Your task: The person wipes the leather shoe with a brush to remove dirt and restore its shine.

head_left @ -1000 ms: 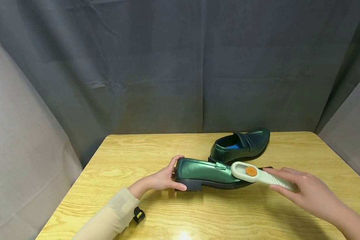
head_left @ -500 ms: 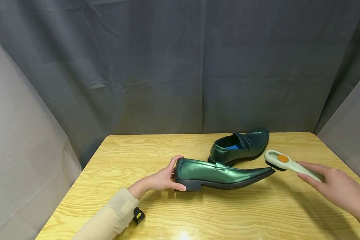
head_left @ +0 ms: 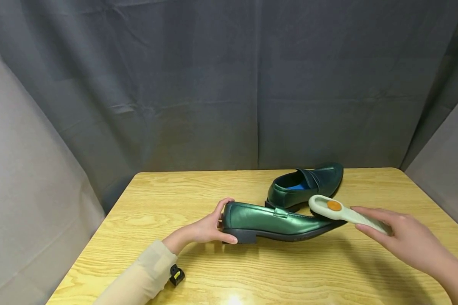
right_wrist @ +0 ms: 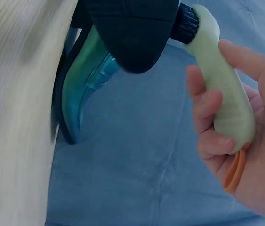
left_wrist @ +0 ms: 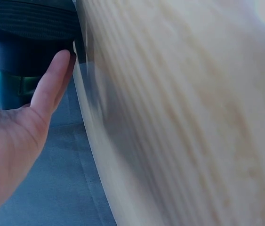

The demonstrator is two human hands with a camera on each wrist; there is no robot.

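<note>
A shiny green loafer (head_left: 259, 218) with a black sole stands across the middle of the table, its toe pointing right and lifted off the wood. My left hand (head_left: 210, 225) holds it at the heel, thumb along the heel block; in the left wrist view, fingers span the shoe's heel (left_wrist: 31, 40). My right hand (head_left: 400, 237) grips the handle of a pale green shoe brush (head_left: 349, 215) with an orange button. Over the toe end, the brush's dark bristles (right_wrist: 186, 23) meet the upper. An orange loop (right_wrist: 236, 172) hangs from the handle end.
A second dark green loafer (head_left: 307, 186) with a blue insole rests behind the held one, close to the brush head. A small black object with a yellow mark (head_left: 177, 275) is beside my left sleeve (head_left: 141, 273). Grey curtains (head_left: 198, 84) enclose the wooden table (head_left: 168, 190).
The brush moved from the shoe's middle out to the right past the toe, lifting clear, then came back left onto the toe area. The left hand and the loafer stayed put.
</note>
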